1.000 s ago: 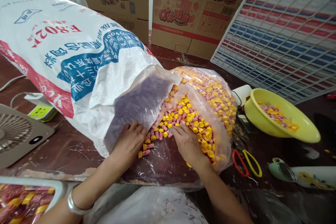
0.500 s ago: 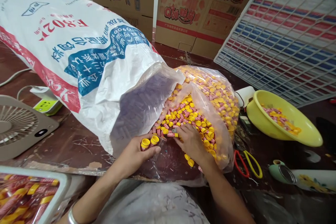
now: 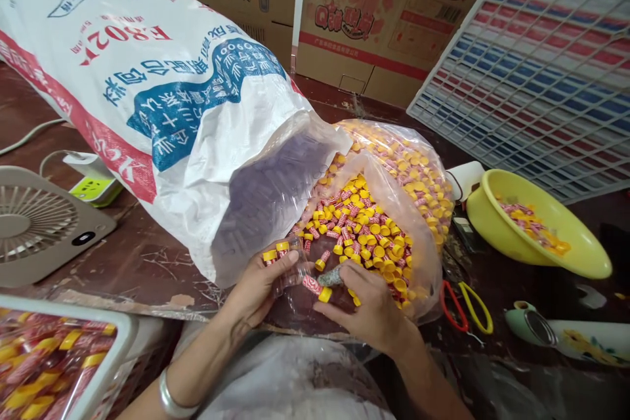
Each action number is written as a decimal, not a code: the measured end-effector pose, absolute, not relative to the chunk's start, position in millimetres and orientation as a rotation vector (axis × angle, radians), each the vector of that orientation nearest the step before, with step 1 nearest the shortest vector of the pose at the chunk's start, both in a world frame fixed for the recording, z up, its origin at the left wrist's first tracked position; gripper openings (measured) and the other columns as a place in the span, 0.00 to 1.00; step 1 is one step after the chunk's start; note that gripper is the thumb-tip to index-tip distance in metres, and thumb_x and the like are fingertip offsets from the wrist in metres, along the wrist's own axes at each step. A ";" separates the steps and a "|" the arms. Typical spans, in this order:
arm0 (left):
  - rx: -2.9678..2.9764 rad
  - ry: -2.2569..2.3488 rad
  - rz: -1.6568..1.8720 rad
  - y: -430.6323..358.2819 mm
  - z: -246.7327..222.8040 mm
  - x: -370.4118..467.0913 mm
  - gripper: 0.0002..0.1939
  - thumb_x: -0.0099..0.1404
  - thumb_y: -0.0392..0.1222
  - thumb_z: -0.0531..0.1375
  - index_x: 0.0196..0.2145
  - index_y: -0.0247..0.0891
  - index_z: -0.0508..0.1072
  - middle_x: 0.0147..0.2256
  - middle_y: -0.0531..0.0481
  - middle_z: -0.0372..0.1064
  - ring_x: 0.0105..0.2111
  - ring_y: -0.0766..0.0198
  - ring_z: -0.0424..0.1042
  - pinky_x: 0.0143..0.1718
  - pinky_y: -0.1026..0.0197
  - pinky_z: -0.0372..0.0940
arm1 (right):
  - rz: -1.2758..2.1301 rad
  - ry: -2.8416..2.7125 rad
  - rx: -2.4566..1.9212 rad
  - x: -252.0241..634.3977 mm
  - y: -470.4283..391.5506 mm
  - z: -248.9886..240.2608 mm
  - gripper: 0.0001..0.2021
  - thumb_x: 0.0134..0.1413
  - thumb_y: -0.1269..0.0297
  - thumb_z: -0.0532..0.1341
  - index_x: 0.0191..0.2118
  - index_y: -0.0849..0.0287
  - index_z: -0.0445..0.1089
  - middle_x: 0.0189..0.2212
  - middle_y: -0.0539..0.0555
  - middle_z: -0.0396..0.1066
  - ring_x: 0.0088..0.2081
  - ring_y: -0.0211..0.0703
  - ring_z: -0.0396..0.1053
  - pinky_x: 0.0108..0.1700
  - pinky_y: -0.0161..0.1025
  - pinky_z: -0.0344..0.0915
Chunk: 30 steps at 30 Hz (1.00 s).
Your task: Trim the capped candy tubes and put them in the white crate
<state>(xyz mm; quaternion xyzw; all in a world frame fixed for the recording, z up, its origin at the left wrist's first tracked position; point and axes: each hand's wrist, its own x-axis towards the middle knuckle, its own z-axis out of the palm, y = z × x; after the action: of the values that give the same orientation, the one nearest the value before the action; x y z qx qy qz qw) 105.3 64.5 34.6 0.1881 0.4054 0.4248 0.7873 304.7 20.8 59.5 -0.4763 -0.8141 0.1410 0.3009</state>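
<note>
My left hand (image 3: pixel 253 289) is closed around a few clear plastic tubes (image 3: pixel 297 269); two yellow-capped pieces (image 3: pixel 275 252) stick up beside its thumb. Close by on the right, my right hand (image 3: pixel 367 302) pinches a small red-and-white patterned piece with a yellow cap (image 3: pixel 315 287), pointing its patterned end at the tubes. A grey-green covering (image 3: pixel 331 277) wraps one right fingertip. Behind both hands, many similar yellow-capped pieces (image 3: pixel 364 210) spill from a clear plastic bag (image 3: pixel 428 243). The white woven sack (image 3: pixel 207 177) opens beside them, with clear tubes visible inside.
On the right are a yellow bowl (image 3: pixel 581 230) with more pieces, scissors (image 3: pixel 475 307) and a flowered bottle (image 3: pixel 590 340). A fan (image 3: pixel 44 230) stands left, above a white bin (image 3: pixel 121 341) of filled tubes. Cardboard boxes (image 3: pixel 384 59) and a white wire rack (image 3: pixel 516 79) stand behind.
My right hand has come away from the pile toward my left hand, bringing a yellow-capped piece. My left hand has turned, so its clear tubes now show. The view has shifted slightly.
</note>
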 end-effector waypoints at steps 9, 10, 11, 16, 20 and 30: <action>0.442 0.924 1.042 56.2 38.7 112.4 0.25 0.50 0.44 0.75 0.45 0.33 0.76 0.39 0.43 0.80 0.35 0.56 0.80 0.37 0.60 0.75 | 0.264 -2.184 -1.365 293.1 21.3 58.2 0.13 0.58 0.59 0.66 0.31 0.54 0.60 0.26 0.49 0.67 0.28 0.42 0.69 0.30 0.36 0.61; 0.458 0.925 1.053 54.5 39.7 113.6 0.26 0.51 0.44 0.75 0.46 0.34 0.76 0.39 0.44 0.80 0.35 0.57 0.80 0.38 0.59 0.75 | 0.262 -2.171 -1.387 292.8 21.2 57.0 0.14 0.58 0.58 0.66 0.31 0.54 0.60 0.26 0.49 0.67 0.28 0.43 0.69 0.30 0.37 0.61; 0.474 0.922 1.062 52.7 40.5 115.1 0.26 0.51 0.44 0.74 0.46 0.34 0.76 0.40 0.44 0.80 0.35 0.57 0.80 0.39 0.59 0.75 | 0.265 -2.154 -1.407 292.4 21.5 55.3 0.15 0.57 0.55 0.67 0.30 0.54 0.61 0.25 0.49 0.67 0.28 0.43 0.69 0.29 0.37 0.62; 0.530 0.875 0.987 44.7 41.1 121.7 0.23 0.52 0.44 0.74 0.44 0.33 0.78 0.39 0.44 0.80 0.36 0.59 0.78 0.42 0.60 0.72 | 0.359 -2.025 -1.400 291.8 32.4 47.2 0.29 0.45 0.42 0.72 0.44 0.57 0.65 0.39 0.58 0.72 0.43 0.54 0.72 0.44 0.46 0.70; 0.489 0.875 0.841 39.7 40.4 122.0 0.22 0.48 0.46 0.76 0.38 0.32 0.79 0.32 0.45 0.79 0.30 0.60 0.76 0.35 0.61 0.71 | 0.639 -2.109 -1.163 295.0 43.3 46.9 0.44 0.39 0.39 0.73 0.58 0.59 0.63 0.55 0.64 0.68 0.60 0.58 0.64 0.62 0.52 0.63; 0.455 0.872 0.819 35.1 42.3 128.2 0.23 0.47 0.48 0.76 0.34 0.31 0.77 0.30 0.48 0.75 0.29 0.65 0.71 0.33 0.65 0.67 | 0.576 -2.107 -1.112 292.3 36.6 45.9 0.33 0.48 0.44 0.71 0.53 0.61 0.66 0.48 0.64 0.71 0.55 0.58 0.69 0.57 0.53 0.68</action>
<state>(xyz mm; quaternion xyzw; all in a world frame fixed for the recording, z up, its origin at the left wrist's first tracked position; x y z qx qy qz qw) 128.2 35.1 42.3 0.2122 0.4069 0.3822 0.8021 292.3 36.6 45.9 -0.4268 -0.8090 0.2210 0.3385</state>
